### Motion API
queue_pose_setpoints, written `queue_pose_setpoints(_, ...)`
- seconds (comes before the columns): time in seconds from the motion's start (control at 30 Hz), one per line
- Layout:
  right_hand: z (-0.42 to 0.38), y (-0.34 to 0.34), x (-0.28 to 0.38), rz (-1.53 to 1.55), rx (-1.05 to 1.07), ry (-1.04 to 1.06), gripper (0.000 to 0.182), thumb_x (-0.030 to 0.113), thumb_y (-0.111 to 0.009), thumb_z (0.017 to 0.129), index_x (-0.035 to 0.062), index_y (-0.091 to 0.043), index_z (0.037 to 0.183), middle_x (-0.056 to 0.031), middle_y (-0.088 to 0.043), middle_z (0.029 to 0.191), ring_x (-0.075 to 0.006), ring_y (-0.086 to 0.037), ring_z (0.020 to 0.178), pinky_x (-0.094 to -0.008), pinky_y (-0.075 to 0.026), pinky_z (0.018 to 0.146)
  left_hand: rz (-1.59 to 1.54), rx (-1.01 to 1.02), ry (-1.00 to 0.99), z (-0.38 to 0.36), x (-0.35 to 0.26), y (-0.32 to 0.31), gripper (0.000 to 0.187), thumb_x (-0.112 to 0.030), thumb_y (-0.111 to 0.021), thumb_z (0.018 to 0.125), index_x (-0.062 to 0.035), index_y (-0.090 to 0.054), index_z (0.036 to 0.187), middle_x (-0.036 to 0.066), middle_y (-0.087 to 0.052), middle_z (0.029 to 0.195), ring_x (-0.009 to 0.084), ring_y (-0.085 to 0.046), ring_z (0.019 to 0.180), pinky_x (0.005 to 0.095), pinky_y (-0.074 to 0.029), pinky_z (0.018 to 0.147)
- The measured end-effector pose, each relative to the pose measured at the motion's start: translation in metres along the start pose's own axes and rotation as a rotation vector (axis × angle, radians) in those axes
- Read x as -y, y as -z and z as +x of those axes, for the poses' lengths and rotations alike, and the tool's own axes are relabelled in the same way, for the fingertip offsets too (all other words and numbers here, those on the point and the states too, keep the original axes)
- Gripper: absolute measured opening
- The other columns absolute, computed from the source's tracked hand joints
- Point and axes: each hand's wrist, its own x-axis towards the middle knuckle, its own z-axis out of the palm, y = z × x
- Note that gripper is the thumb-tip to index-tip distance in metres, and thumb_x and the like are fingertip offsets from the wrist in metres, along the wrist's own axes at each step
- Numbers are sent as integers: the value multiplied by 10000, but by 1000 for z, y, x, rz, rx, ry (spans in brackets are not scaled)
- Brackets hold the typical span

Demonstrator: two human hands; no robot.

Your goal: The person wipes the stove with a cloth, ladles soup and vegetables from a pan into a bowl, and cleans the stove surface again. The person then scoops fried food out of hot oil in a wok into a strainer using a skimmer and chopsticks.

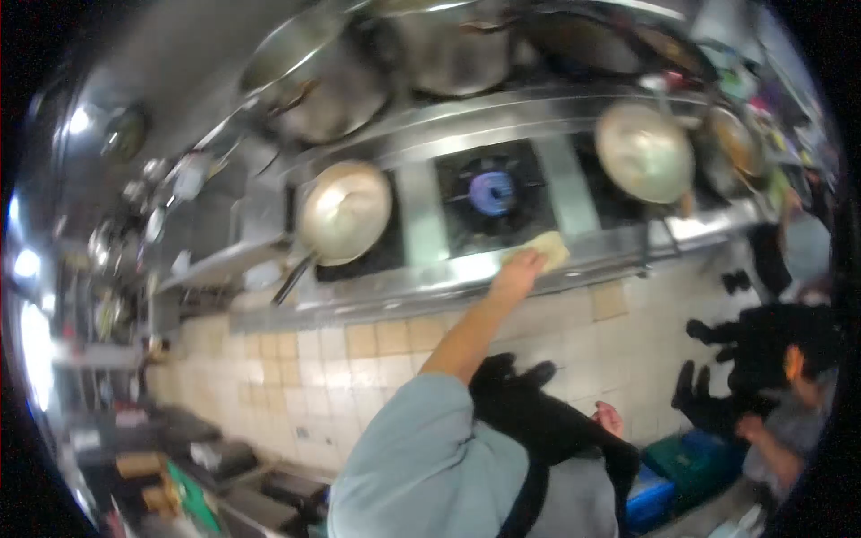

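My left hand [525,266] is closed on a pale yellowish cloth [552,250], pressed on the steel front edge of the stove [466,269]. Just beyond it a burner [491,193] is lit with a blue flame and carries no pan. To the left a frying pan [348,213] sits over another burner, its dark handle toward the front left. A second pan [646,152] rests over the right burner. My right hand [609,418] hangs low beside my dark apron [547,421]; its fingers look loosely apart, with nothing visible in them, though blurred.
Large metal pots [336,90] line the back of the stove. A further pan [734,143] stands at the far right. Another person [780,386] is at the right, near blue and green bins [691,466]. Behind me at left is a counter with a green board [190,495].
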Motion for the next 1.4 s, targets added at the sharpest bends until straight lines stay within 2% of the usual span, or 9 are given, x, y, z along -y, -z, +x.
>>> queue_pose_setpoints(0.33,15,-130,51,-62,64,-106,264,210,-608,992,16,-628,1170,10,-558,722,-83,-523,600,-225,-416,525,89,-192,357,-249,224,76,472,-62,-462,939,-130,-502,1404,148,-521,1430,330,-486,1323,450,-406,1097)
queue_pose_setpoints(0.4,26,-162,48,-118,90,-57,265,214,-621,982,10,-642,1150,-1,-586,750,-91,-546,628,-233,-438,545,-267,-213,615,-283,240,131,572,4,-521,872,-149,-499,1423,151,-525,1423,346,-488,1309,446,-403,1098)
queue_pose_setpoints(0.43,33,-180,48,-162,106,-47,257,217,-621,982,16,-653,1138,-8,-599,766,-93,-552,633,-236,-450,554,116,-198,451,-309,272,130,618,20,-563,838,-149,-500,1429,151,-528,1421,348,-490,1306,439,-408,1095)
queue_pose_setpoints(0.53,22,-229,74,-246,135,-105,278,243,-634,970,26,-667,1142,-32,-635,814,-100,-580,660,-252,-484,579,109,-163,547,-333,288,163,540,53,-537,861,-94,-540,1381,196,-554,1371,381,-535,1247,439,-443,1053)
queue_pose_setpoints(0.67,16,-243,55,-594,252,198,312,283,-630,978,37,-646,1171,-55,-691,930,-145,-644,745,-293,-541,679,-37,-304,552,-339,297,167,467,76,-551,805,23,-604,1266,257,-596,1260,425,-574,1154,456,-468,993)
queue_pose_setpoints(0.8,10,-214,44,-429,131,68,355,270,-640,949,-6,-636,1172,-135,-720,945,-201,-671,750,-342,-553,734,-189,-213,725,-316,271,158,434,25,-589,836,57,-590,1270,245,-629,1201,380,-635,1047,427,-503,920)
queue_pose_setpoints(0.97,5,-161,43,-298,-43,-63,331,284,-628,964,17,-663,1155,-83,-693,889,-146,-645,679,-304,-548,639,-559,-116,498,-224,162,168,372,-95,-645,883,42,-618,1228,134,-679,1045,197,-643,923,340,-525,806)
queue_pose_setpoints(1.1,25,-129,28,-162,-72,-57,319,273,-614,981,10,-656,1158,-46,-667,837,-114,-628,660,-268,-526,563,-576,-94,369,-136,88,161,360,-142,-686,871,-27,-658,1211,130,-709,1067,193,-666,931,334,-532,833)
queue_pose_setpoints(1.4,60,-93,33,-134,26,-44,284,218,-623,973,-15,-628,1136,-21,-617,764,-91,-575,609,-247,-460,537,-375,-137,145,68,-5,174,366,-151,-658,850,-21,-660,1191,239,-671,1156,390,-652,1075,412,-518,935)
